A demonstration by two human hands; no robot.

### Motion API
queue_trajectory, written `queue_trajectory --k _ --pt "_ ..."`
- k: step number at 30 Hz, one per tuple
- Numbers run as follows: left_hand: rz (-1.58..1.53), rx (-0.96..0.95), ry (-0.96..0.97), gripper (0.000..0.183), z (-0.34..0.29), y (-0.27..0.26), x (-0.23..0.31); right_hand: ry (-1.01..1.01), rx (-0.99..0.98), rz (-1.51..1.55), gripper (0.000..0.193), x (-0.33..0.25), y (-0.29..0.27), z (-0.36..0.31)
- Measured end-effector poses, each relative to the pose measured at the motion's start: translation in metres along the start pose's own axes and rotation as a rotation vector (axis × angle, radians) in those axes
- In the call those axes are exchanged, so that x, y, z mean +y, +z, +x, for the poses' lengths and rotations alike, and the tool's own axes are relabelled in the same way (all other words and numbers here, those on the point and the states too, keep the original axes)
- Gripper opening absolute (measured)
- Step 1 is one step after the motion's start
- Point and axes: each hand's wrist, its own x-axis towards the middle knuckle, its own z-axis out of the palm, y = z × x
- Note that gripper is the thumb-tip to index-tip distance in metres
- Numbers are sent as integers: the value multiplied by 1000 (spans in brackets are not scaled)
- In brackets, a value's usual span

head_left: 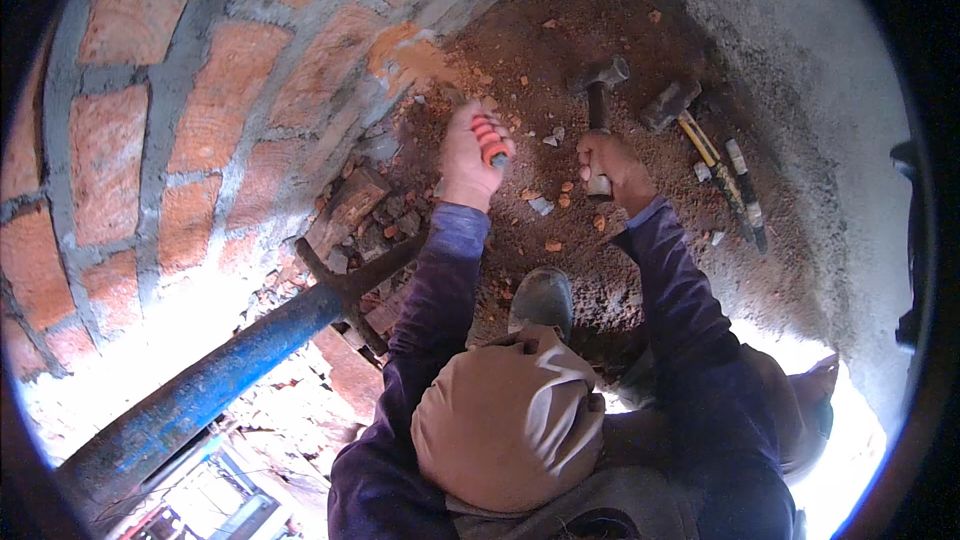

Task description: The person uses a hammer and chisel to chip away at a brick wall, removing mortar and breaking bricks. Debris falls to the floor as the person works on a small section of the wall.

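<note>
My left hand [466,158] is closed round the red ribbed grip [487,137] of a chisel. Its blade points away toward the foot of the brick wall, mostly hidden by my fingers. In my right hand [614,166] is a hammer, gripped low on its handle [598,108]. The heavy metal head [607,72] is at the far end, low over the dirt and apart from the chisel. A second hammer [698,135], its handle yellow and black, lies right of my right hand. Alongside it rests a dark bar-like tool [744,180] with a whitish end.
A brick wall [225,90] curves along the left, and a grey plastered wall [830,70] closes the right. Loose rubble [375,215] is heaped by the bricks. A blue metal post [220,370] with a crossed end slants in at lower left. My boot [541,300] stands on the dirt.
</note>
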Motion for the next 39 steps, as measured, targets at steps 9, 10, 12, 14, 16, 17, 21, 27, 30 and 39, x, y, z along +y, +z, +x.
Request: queue_trajectory --k 9,10,12,14,16,17,21,27,30,39 --pt "252 75 25 27 21 -10 24 133 114 -6 25 -16 9 -3" --pt "225 54 -59 26 16 -12 24 169 125 21 24 -14 10 -2" --pt "316 22 -157 25 8 -13 18 125 120 70 24 -12 10 -1" --pt "582 102 -19 27 3 -12 8 108 118 77 22 -11 10 0" --pt "554 205 260 28 6 -7 6 119 122 122 20 -12 8 0" --pt "510 265 332 28 11 -5 8 136 126 163 19 -13 7 -1" --pt "445 335 342 27 21 -8 20 215 109 374 16 -18 4 0" --pt "457 213 -3 28 3 -16 1 163 143 513 12 -20 11 4" --pt "451 241 106 31 2 -13 1 149 65 538 13 -20 13 5" --pt "80 -244 62 31 11 -35 46 153 29 659 17 -23 14 5"
